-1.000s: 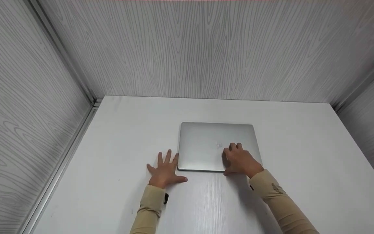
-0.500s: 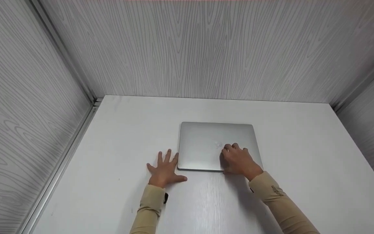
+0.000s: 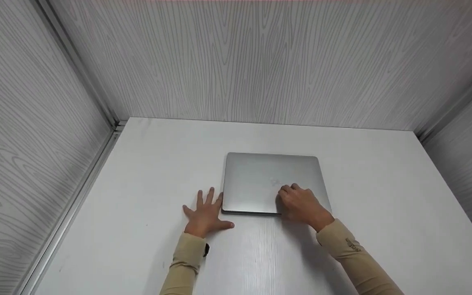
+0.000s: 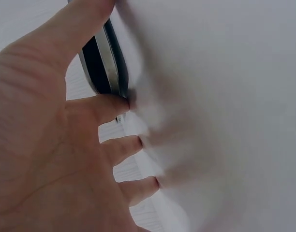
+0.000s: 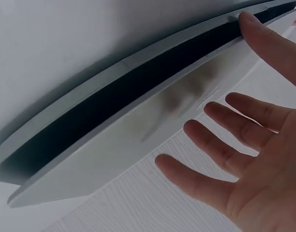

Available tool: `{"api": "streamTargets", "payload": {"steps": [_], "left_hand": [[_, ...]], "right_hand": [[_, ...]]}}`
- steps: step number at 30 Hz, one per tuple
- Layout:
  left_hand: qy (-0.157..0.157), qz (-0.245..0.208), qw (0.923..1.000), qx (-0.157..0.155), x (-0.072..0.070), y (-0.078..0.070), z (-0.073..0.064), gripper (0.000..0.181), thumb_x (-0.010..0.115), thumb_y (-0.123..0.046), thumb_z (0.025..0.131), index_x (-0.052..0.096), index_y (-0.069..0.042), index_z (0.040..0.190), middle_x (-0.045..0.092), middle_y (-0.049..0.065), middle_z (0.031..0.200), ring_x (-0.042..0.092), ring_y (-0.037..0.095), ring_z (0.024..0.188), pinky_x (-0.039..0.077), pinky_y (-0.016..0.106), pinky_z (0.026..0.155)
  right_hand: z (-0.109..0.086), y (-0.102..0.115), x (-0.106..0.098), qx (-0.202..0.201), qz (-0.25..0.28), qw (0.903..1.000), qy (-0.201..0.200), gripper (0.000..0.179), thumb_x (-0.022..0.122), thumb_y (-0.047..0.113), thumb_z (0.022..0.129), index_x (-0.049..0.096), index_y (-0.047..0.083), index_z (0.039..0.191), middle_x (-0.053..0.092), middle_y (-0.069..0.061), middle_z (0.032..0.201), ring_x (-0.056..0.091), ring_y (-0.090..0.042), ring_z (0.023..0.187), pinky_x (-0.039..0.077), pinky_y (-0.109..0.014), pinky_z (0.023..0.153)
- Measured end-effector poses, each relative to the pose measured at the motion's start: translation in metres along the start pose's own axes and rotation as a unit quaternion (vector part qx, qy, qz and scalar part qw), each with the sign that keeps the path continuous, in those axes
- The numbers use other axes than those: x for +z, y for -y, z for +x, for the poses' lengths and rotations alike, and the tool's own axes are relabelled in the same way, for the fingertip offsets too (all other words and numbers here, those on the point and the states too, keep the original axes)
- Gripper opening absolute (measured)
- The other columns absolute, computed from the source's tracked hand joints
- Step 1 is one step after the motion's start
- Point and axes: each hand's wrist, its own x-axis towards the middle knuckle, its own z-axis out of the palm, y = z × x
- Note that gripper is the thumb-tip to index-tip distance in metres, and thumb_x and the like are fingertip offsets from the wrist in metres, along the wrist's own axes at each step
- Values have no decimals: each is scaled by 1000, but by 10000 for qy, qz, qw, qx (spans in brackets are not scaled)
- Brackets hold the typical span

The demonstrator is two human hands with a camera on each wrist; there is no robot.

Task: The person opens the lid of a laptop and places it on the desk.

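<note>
A silver laptop [image 3: 252, 182] lies on the white table. In the right wrist view its lid [image 5: 109, 137] stands slightly raised from the base [image 5: 70, 94], with a dark gap along the front. My right hand [image 3: 301, 205] is at the front edge, right of the middle. Its thumb [image 5: 266, 43] is at the gap, while the other fingers [image 5: 201, 183] bend over the lid, apart from it in the right wrist view. My left hand [image 3: 204, 217] rests on the table with spread fingers, its index finger right against the laptop's left side. The left wrist view shows those fingertips [image 4: 148, 184] on the tabletop.
Grey wood-grain panels [image 3: 244, 61] stand behind the table [image 3: 170, 155] and at both sides. A metal rail [image 3: 68, 209] runs along the left edge. A dark band [image 3: 206, 250] shows at the left cuff.
The right fingers have curled in a little more and the thumb has gone out of sight in the head view. The lid's front edge has risen slightly. The left hand stays put.
</note>
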Motion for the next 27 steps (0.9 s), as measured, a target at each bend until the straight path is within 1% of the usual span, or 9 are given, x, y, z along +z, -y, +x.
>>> {"api": "streamTargets", "payload": {"steps": [2, 4, 8, 11, 13, 16, 20, 24, 27], "left_hand": [[-20, 32, 10000, 41, -2, 1, -3, 97, 80, -53, 83, 36, -11, 158, 17, 14, 168, 7, 45, 152, 14, 83, 103], [-22, 58, 9999, 111, -5, 1, -8, 95, 79, -51, 85, 36, -10, 158, 18, 15, 167, 9, 45, 152, 15, 83, 103], [6, 205, 9996, 203, -7, 0, -19, 91, 77, -47, 88, 34, -9, 159, 21, 17, 166, 13, 44, 151, 19, 82, 102], [-21, 466, 9985, 293, -5, -5, -29, 90, 75, -48, 89, 34, -7, 158, 24, 18, 165, 18, 43, 150, 23, 80, 102], [-81, 659, 9970, 400, -2, -8, -35, 89, 75, -49, 89, 37, -4, 156, 26, 19, 163, 21, 43, 150, 25, 79, 102], [-194, 893, 9941, 580, 3, -14, -43, 87, 76, -50, 87, 43, -2, 152, 30, 21, 161, 24, 44, 148, 25, 79, 103], [-291, 1108, 9904, 778, 9, -22, -52, 89, 81, -50, 82, 47, -5, 151, 33, 24, 159, 27, 44, 147, 26, 77, 104], [-235, 1247, 9866, 1030, 13, -33, -60, 94, 85, -53, 77, 47, -9, 152, 35, 26, 157, 29, 43, 146, 28, 74, 106], [-189, 1346, 9832, 1222, 17, -39, -63, 97, 86, -55, 74, 48, -11, 151, 35, 25, 156, 29, 43, 146, 28, 71, 108]], "right_hand": [[1, 0, 0, -72, 26, 9999, -91, 32, 84, 15, 76, 69, -6, 96, 66, -16, 95, 65, -33, 80, 55, -44, 50], [1, 1, 0, -121, 17, 9998, -168, 27, 84, 12, 77, 70, -6, 92, 66, -16, 92, 64, -32, 76, 54, -43, 49], [1, 2, 0, -233, -47, 9994, -258, 21, 81, 8, 79, 70, -7, 91, 65, -17, 91, 64, -32, 75, 54, -41, 47], [-1, 2, -1, -296, -100, 9989, -352, 19, 79, 5, 79, 70, -7, 91, 66, -17, 91, 65, -33, 75, 54, -40, 47], [-3, 2, -2, -308, -150, 9984, -445, 19, 81, 4, 78, 71, -7, 90, 66, -17, 91, 65, -33, 74, 54, -40, 46], [-6, 2, -2, -327, -228, 9977, -555, 24, 85, 7, 75, 71, -6, 88, 66, -16, 90, 64, -32, 73, 54, -38, 46], [-6, 3, -1, -370, -264, 9973, -571, 31, 90, 14, 73, 71, -5, 88, 66, -16, 90, 64, -31, 73, 54, -37, 46], [-6, 5, -1, -306, -349, 9975, -528, 36, 93, 22, 72, 71, -3, 86, 64, -14, 87, 63, -29, 72, 54, -35, 48], [-7, 6, -2, -264, -436, 9973, -527, 37, 94, 25, 72, 70, -1, 83, 62, -13, 84, 61, -28, 70, 54, -35, 48]]}}
